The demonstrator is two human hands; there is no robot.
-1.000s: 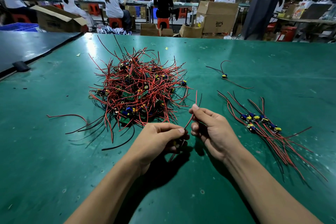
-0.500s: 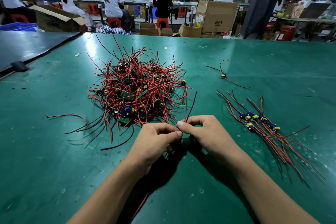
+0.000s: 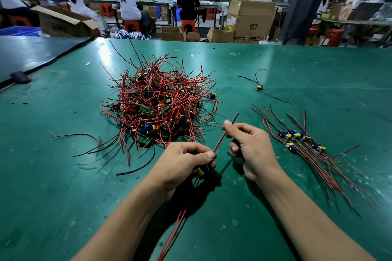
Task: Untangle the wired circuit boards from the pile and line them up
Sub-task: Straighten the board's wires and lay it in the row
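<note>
A tangled pile of small circuit boards with red and black wires [image 3: 158, 105] lies on the green table [image 3: 63, 176], just beyond my hands. My left hand [image 3: 183, 162] grips one wired board [image 3: 201, 170]; its yellow and blue parts show under the fingers and red wires trail toward me. My right hand [image 3: 249, 147] pinches that board's upper red and black wires [image 3: 224, 133], which run taut between the hands. To the right lie several sorted boards [image 3: 297, 139] side by side, wires fanned toward the near right.
A single wired board [image 3: 259, 87] lies alone beyond the sorted row. A loose red wire [image 3: 76, 135] lies left of the pile. A dark second table [image 3: 31, 53] joins at the far left. Cardboard boxes [image 3: 250, 17] and seated workers fill the background.
My hands, which met half a second ago, have drawn apart; the right hand has slid up along the wires, pulling them straight. The board's lower wires now hang toward me.
</note>
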